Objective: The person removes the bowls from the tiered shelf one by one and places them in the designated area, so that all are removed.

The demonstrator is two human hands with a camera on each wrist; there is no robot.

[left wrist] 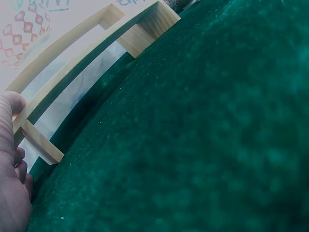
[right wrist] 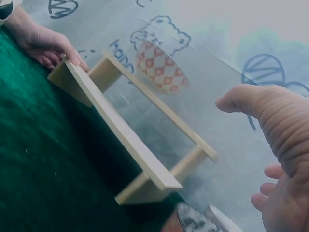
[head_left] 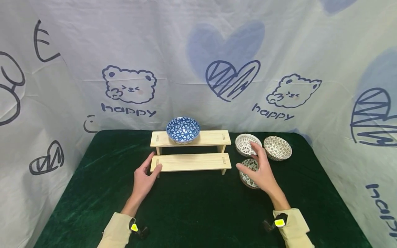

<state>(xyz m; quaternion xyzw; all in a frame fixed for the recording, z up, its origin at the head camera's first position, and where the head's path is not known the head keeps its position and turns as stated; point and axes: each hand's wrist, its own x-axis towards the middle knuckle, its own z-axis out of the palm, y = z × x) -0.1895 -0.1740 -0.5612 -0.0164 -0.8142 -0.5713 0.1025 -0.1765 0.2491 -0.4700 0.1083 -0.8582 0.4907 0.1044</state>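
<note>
A two-tier wooden stand (head_left: 190, 162) of pale planks stands on the green cloth. My left hand (head_left: 145, 177) grips the left end of its lower plank, thumb on top and fingers beside and below, as the left wrist view shows. On the upper plank, left of the middle, sits a bowl (head_left: 183, 129), blue and white inside; its outside (right wrist: 159, 67) bears red diamonds. My right hand (head_left: 263, 170) hovers with thumb and fingers apart, holding nothing. Partly beneath it in the head view lies a green floral bowl (head_left: 248, 174), and a white patterned bowl (head_left: 245, 144) is just behind.
A brown-patterned bowl (head_left: 277, 148) stands at the far right of the group. Dark green velvet cloth (head_left: 198, 210) covers the table. White curtains (head_left: 173, 44) with bear and heart drawings hang behind and at both sides.
</note>
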